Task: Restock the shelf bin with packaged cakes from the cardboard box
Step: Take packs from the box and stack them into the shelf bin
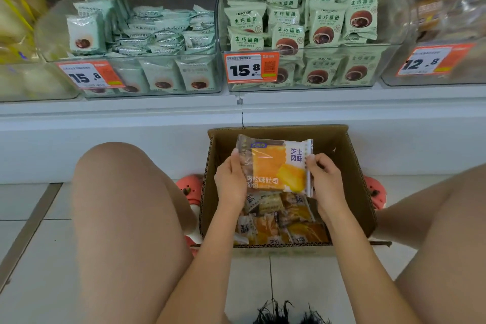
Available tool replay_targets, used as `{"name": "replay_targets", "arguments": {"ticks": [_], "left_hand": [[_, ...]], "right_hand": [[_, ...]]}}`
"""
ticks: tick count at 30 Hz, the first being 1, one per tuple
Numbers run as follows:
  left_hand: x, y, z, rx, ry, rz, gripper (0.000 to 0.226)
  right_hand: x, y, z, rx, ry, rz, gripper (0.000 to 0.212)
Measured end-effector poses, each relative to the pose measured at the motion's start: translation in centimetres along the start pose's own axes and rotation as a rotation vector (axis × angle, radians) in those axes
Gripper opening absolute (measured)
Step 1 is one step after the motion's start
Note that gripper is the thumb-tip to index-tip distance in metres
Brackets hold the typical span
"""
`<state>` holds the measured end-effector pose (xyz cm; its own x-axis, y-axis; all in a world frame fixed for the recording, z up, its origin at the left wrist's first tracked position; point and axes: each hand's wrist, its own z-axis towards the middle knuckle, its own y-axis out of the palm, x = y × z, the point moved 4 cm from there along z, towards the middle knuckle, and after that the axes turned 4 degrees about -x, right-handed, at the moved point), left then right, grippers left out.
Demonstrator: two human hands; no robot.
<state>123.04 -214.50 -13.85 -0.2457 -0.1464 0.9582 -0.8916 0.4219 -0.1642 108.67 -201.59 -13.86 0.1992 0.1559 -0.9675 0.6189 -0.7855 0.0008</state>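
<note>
Both hands, left hand [231,181] and right hand [326,179], pinch the side edges of an orange toast-bread packet [274,164] above the cardboard box [342,155]. Risk: slick film slipping from fingertips. Packet reads "芝士风味"; far bin tags [251,67] read "15.8".
</note>
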Motion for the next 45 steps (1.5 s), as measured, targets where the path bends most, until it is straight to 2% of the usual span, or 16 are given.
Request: {"name": "replay_targets", "arguments": {"ticks": [4, 7, 10, 13, 16, 20, 21, 24, 27, 30, 33, 36, 42, 45], "left_hand": [[0.3, -0.1, -0.6, 0.068, 0.051, -0.06, 0.056], [0.9, 0.1, -0.5, 0.022, 0.101, -0.056, 0.052], [2.9, 0.0, -0.6, -0.005, 0.178, -0.092, 0.052], [7.0, -0.8, 0.0, -0.004, 0.255, -0.191, 0.052], [14.2, -1.4, 0.6, 0.035, 0.4, -0.182, 0.05], [25.3, -2.2, 2.1, 0.007, 0.628, -0.147, 0.052], [28.0, -2.6, 2.4, 0.076, 0.731, -0.077, 0.05], [35.6, -2.6, 2.9, 0.387, 1.08, 0.33, 0.049], [41.3, 0.1, 5.2, 0.438, 1.38, 0.526, 0.042], [43.9, 2.8, 8.9, 0.539, 1.513, 0.704, 0.044], [43.3, 3.4, 11.2, 0.695, 1.56, 0.727, 0.037], [43.1, 3.5, 11.5, 0.729, 1.613, 0.715, 0.028], [43.2, 3.6, 11.5, 0.729, 1.638, 0.683, 0.027], [43.3, 3.6, 11.5, 0.74, 1.646, 0.682, 0.029]], "right_hand": [[0.0, 0.2, 0.3, 0.047, 0.065, 0.035, 0.027], [-0.3, 0.1, -0.3, 0.03, 0.071, 0.031, 0.028], [-3.0, 0.1, -0.5, 0.018, -0.007, 0.021, 0.023], [-8.7, 0.5, -0.1, -0.09, -0.086, 0.007, 0.004], [-15.8, 1.2, 0.6, -0.213, -0.136, -0.071, 0.011], [-28.1, 0.1, 2.5, -0.199, -0.327, -0.102, 0.008], [-31.5, -0.5, 3.2, -0.171, -0.381, -0.078, 0.007], [-40.9, -1.6, 5.0, -0.053, -0.588, -0.025, 0.007], [-48.1, -0.5, 7.0, 0.032, -0.715, -0.029, 0.012], [-52.8, 1.6, 9.4, 0.029, -0.752, -0.009, 0.018], [-55.0, 4.4, 12.0, -0.017, -0.713, -0.077, 0.026], [-55.0, 7.2, 14.4, -0.048, -0.668, -0.226, 0.031], [-53.2, 8.7, 16.5, 0.156, -0.713, -0.398, 0.033], [-52.9, 8.6, 16.1, 0.312, -0.768, -0.589, 0.048]]}}
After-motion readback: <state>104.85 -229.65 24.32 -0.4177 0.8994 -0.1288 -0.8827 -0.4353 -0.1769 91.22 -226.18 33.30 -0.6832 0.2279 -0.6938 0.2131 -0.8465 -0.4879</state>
